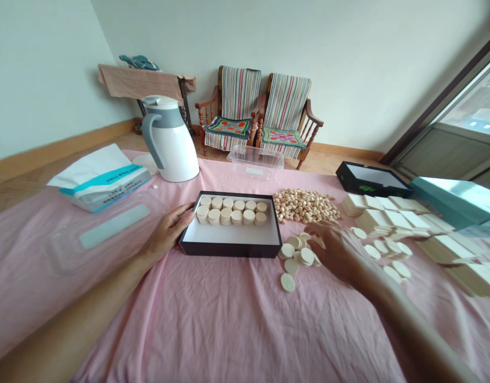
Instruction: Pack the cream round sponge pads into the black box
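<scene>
A black box with a white inside [229,249] lies on the pink cloth. Two rows of stacked pale round discs [225,214] fill its far half. My left hand [171,229] rests against the box's left side, its fingers at the wall. Over loose round discs [306,256] to the right of the box is my right hand [334,247], fingers apart and curved down, with nothing seen in its grip. Its fingertips partly cover some discs. Just beyond lies a heap of small wooden pieces [304,206].
Square wooden tiles [388,218] stand in stacks at the right, near a black tray [372,181] and a teal box [456,205]. A white jug [175,146], tissue pack [109,183] and clear plastic lid [115,226] are at the left. A clear container [256,159] sits at the far edge.
</scene>
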The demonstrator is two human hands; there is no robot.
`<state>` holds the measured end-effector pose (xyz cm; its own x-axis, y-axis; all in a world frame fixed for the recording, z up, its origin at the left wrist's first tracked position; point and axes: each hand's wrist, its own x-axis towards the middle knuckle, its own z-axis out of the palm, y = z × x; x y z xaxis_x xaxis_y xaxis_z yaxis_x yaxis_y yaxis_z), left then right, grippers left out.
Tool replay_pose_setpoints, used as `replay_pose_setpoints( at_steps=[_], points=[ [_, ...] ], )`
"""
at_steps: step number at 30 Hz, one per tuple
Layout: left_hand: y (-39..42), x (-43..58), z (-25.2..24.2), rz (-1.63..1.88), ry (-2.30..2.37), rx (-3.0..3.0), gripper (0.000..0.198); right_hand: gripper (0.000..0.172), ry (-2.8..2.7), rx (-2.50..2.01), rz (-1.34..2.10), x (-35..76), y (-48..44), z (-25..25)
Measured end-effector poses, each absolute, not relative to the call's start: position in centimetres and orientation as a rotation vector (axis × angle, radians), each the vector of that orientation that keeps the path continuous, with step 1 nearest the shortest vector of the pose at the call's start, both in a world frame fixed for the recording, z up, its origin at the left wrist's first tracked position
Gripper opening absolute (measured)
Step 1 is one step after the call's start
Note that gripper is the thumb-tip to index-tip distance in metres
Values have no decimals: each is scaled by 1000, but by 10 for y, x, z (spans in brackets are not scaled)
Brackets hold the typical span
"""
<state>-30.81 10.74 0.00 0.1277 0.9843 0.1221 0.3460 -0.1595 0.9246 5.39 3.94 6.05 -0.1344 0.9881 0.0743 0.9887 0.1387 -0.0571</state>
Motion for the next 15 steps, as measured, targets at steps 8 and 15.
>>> replay_pose_setpoints(
  at_steps=[8,15],
  points=[
    [107,-307,1,1051,1316,1631,65,24,-2540,-2149,-147,39,64,71],
    [107,-308,2,1036,1309,1635,65,30,-2920,-2094,-96,29,82,74]
  ],
)
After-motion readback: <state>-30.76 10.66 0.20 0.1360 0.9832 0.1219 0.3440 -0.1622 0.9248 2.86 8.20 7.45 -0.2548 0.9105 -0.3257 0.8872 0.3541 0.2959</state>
